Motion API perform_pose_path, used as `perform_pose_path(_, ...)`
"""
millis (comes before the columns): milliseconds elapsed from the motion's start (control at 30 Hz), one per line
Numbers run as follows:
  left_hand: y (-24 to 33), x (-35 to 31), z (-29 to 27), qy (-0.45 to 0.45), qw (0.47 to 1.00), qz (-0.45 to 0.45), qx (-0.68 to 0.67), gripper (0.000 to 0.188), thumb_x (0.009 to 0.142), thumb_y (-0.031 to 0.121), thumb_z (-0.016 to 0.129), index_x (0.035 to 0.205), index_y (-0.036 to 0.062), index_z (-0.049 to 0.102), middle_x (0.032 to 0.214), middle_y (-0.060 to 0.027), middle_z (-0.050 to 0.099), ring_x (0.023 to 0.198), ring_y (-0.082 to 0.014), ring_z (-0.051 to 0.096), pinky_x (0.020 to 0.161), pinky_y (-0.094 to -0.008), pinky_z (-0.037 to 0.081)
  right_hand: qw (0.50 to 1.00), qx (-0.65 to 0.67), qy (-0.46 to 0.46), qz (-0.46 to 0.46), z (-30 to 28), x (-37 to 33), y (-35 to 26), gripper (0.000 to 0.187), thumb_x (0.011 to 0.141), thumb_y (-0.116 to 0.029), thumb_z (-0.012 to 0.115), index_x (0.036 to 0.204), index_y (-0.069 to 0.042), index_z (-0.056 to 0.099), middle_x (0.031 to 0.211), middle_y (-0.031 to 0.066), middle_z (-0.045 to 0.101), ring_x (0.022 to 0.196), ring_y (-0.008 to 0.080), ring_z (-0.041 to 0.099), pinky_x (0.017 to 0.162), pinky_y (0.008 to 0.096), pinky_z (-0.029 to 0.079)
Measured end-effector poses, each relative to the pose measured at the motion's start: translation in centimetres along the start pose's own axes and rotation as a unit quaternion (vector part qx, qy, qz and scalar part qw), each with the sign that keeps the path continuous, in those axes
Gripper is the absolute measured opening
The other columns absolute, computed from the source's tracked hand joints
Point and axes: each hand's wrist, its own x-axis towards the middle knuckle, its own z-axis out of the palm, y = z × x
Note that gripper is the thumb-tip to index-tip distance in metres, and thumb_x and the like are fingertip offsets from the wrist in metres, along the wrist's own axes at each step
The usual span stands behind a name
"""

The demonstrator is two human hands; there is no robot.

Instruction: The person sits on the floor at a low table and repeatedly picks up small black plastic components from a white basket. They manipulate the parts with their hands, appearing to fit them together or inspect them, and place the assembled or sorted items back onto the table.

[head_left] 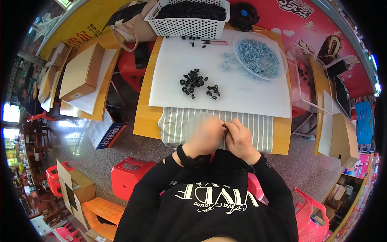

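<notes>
My left hand and my right hand meet above the table's near edge, over a grey striped cloth. Between their fingertips is a small black part, pinched from both sides; its exact kind is too small to tell. Much of the left hand is blurred, though its fingertips reach the part. Beyond the hands, on a white foam sheet, lie a larger pile of black ring-like parts and a smaller cluster of black parts.
At the back stands a white perforated basket full of black pieces. Red-handled snips lie before it. A clear round tray holds small bluish pieces, some spilled alongside. A red stool and cardboard boxes flank the table.
</notes>
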Motion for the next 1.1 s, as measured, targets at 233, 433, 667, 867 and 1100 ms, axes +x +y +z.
perform_pose_path(233,0.1,0.4,-3.2,-0.096,0.730,-0.307,-0.603,0.023,0.102,0.019,0.055,0.107,-0.0011,0.064,0.086,-0.0030,0.064,0.068,-0.0093,0.060,0.055,-0.0207,0.047,0.940,0.322,0.012,0.114,-1.6,0.5,-2.0,0.034,0.088,0.004,0.064,0.122,-0.001,0.061,0.090,0.0067,0.062,0.073,0.0122,0.060,0.062,0.0253,0.048)
perform_pose_path(433,1.1,-0.5,-3.1,-0.116,0.665,-0.327,-0.662,0.026,0.103,0.021,0.053,0.112,0.0002,0.065,0.088,-0.0031,0.065,0.070,-0.0092,0.061,0.059,-0.0220,0.050,0.945,0.313,-0.008,0.093,-2.2,1.0,-2.9,0.033,0.089,0.001,0.066,0.121,0.000,0.062,0.090,0.0091,0.064,0.074,0.0144,0.065,0.064,0.0277,0.051)
perform_pose_path(667,0.8,-2.0,-1.7,-0.046,0.650,-0.307,-0.693,0.024,0.100,0.015,0.056,0.116,-0.0003,0.066,0.097,-0.0048,0.067,0.079,-0.0113,0.061,0.068,-0.0255,0.049,0.957,0.268,0.017,0.107,-2.3,0.9,-4.2,0.034,0.086,0.004,0.067,0.119,0.000,0.062,0.081,0.0080,0.061,0.072,0.0160,0.067,0.061,0.0268,0.052)
perform_pose_path(867,0.8,-2.0,-1.1,-0.013,0.650,-0.270,-0.710,0.025,0.099,0.009,0.058,0.122,-0.0006,0.064,0.099,-0.0056,0.067,0.081,-0.0108,0.061,0.070,-0.0249,0.050,0.961,0.226,0.105,0.119,-0.9,0.4,-4.6,0.019,0.083,0.004,0.072,0.098,0.001,0.061,0.077,0.0081,0.060,0.058,0.0159,0.063,0.050,0.0262,0.050)
perform_pose_path(1100,1.7,-1.8,-1.7,-0.017,0.663,-0.263,-0.701,0.031,0.098,0.009,0.059,0.127,-0.0028,0.061,0.107,-0.0072,0.067,0.086,-0.0130,0.064,0.077,-0.0264,0.052,0.992,-0.022,0.119,-0.020,-1.5,0.6,-4.4,0.018,0.076,0.002,0.071,0.091,0.002,0.062,0.074,0.0091,0.056,0.057,0.0230,0.057,0.050,0.0330,0.045)
